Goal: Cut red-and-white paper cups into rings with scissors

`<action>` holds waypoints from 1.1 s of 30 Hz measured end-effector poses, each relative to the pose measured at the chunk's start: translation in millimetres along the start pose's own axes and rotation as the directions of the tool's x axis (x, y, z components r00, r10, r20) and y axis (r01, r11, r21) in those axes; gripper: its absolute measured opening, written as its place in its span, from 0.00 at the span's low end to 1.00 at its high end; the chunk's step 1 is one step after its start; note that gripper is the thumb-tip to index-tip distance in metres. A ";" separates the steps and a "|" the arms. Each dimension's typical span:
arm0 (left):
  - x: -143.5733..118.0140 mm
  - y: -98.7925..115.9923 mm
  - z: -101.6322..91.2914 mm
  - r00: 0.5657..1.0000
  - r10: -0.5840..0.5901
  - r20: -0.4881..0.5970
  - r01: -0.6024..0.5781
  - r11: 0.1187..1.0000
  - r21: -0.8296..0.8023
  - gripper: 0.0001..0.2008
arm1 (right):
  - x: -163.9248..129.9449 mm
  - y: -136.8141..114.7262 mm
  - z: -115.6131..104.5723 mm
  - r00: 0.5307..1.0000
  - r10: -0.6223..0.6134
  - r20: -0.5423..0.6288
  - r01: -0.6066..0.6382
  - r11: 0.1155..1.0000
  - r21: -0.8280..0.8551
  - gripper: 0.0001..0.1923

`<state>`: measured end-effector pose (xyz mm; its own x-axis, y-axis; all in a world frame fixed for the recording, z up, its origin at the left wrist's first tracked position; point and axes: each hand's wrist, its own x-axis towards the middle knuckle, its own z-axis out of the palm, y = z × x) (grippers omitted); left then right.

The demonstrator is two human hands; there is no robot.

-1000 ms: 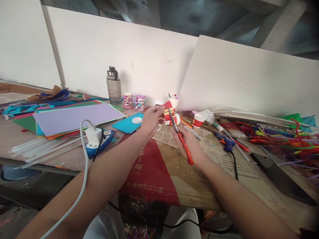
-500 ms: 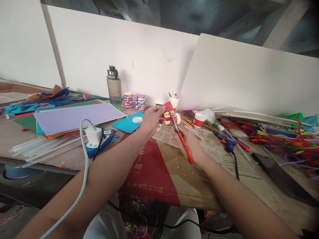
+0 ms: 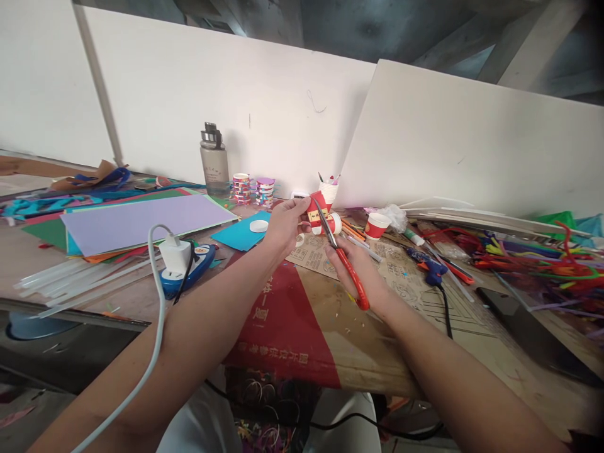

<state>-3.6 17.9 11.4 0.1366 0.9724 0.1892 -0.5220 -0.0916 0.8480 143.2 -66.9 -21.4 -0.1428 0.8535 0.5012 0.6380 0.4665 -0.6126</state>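
My left hand (image 3: pixel 285 225) pinches a small red paper piece with a yellow printed band (image 3: pixel 318 214) over the middle of the table. My right hand (image 3: pixel 356 267) is closed around the red handles of a pair of scissors (image 3: pixel 348 267), whose metal blades point up and away, against the paper piece. Whether the blades are cutting into it, I cannot tell. Just behind the paper, a red and white paper cup (image 3: pixel 336 223) lies on its side, partly hidden. Another paper cup (image 3: pixel 377 226) stands upright to the right.
A glue gun (image 3: pixel 431 269), a black phone-like slab (image 3: pixel 533 330) and colourful pipe cleaners (image 3: pixel 557 258) lie at right. Coloured paper sheets (image 3: pixel 151 220), a power strip (image 3: pixel 201 267) with a white cable and clear glue sticks (image 3: pixel 85 277) are left. A bottle (image 3: pixel 214 163) stands behind.
The whole view has shifted very slightly. Both hands, the scissors and the red paper piece keep almost the same positions.
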 end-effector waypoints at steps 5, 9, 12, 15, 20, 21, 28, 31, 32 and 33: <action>2.1 0.6 -1.9 1.000 0.000 0.005 0.000 0.999 0.049 0.15 | -0.8 1.5 -0.3 0.999 -0.022 0.031 0.023 1.000 -0.006 0.13; 0.8 1.4 -1.2 1.000 0.016 0.001 -0.016 0.997 0.081 0.16 | -0.5 1.7 0.1 1.000 -0.022 0.015 0.023 1.000 -0.017 0.13; 0.7 1.1 -0.6 1.000 0.019 -0.008 -0.018 0.996 0.085 0.16 | 0.0 1.2 0.1 1.000 -0.015 0.006 0.015 1.000 -0.015 0.12; 1.7 0.2 -0.7 1.000 -0.002 -0.026 0.004 0.997 0.077 0.16 | 0.0 1.3 0.0 1.000 -0.013 0.011 0.013 1.000 -0.022 0.11; 3.1 -3.2 -2.1 0.995 -0.072 -0.063 0.076 0.995 0.059 0.14 | -0.8 4.0 0.8 0.999 -0.024 0.024 0.025 0.999 -0.027 0.12; 3.5 -4.4 -2.8 0.994 -0.088 -0.071 0.092 0.994 0.054 0.14 | -0.9 4.6 1.2 0.999 -0.027 0.028 0.028 0.999 -0.027 0.12; 8.7 -12.4 -10.1 0.977 -0.194 -0.088 0.197 0.980 0.026 0.11 | -0.2 17.6 5.2 0.996 0.045 0.083 -0.050 0.997 0.056 0.15; 9.1 -12.1 -12.4 0.976 -0.208 -0.071 0.209 0.978 0.008 0.09 | 1.7 22.8 3.9 0.985 0.160 0.068 -0.169 0.970 0.174 0.16; 8.7 -11.4 -12.6 0.976 -0.212 -0.058 0.212 0.977 -0.001 0.08 | 2.7 22.2 2.6 0.976 0.209 0.062 -0.218 0.951 0.221 0.16; 8.1 -10.6 -12.4 0.975 -0.219 -0.041 0.219 0.976 -0.012 0.08 | 3.9 20.5 0.9 0.965 0.257 0.057 -0.263 0.927 0.269 0.17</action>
<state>-7.4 29.4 -2.2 0.2133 0.9768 -0.0216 -0.4899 0.1260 0.8626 155.0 -53.8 -32.5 -0.0175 0.9565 0.2911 0.4254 0.2706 -0.8636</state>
